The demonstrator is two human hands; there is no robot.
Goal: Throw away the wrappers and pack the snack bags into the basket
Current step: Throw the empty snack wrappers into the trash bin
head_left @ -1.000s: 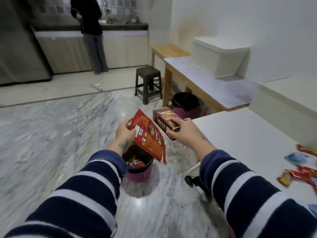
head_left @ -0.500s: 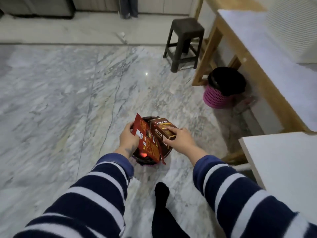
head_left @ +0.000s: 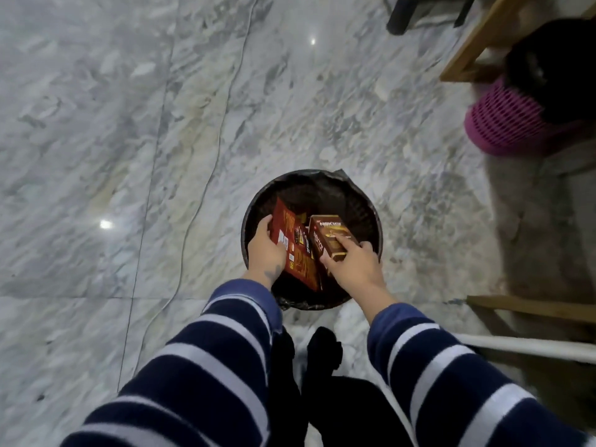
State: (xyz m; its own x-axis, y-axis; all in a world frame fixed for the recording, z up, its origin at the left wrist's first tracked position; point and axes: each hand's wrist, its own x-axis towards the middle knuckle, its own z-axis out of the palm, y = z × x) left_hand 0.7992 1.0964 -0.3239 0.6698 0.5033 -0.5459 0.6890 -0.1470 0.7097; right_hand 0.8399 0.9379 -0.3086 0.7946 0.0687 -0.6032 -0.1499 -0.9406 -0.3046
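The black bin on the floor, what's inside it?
Inside the black bin, the left hand holds a red wrapper and the right hand a brown box. They cover the bottom.

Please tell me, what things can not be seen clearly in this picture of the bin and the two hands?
Head view:
- Bin bottom: hidden by the red wrapper and brown box.
- Left hand fingertips: behind the wrapper.
- Wrapper print: too blurred to read.
- Pink basket: contents hidden by its black liner.
- Right hand palm: faces away.
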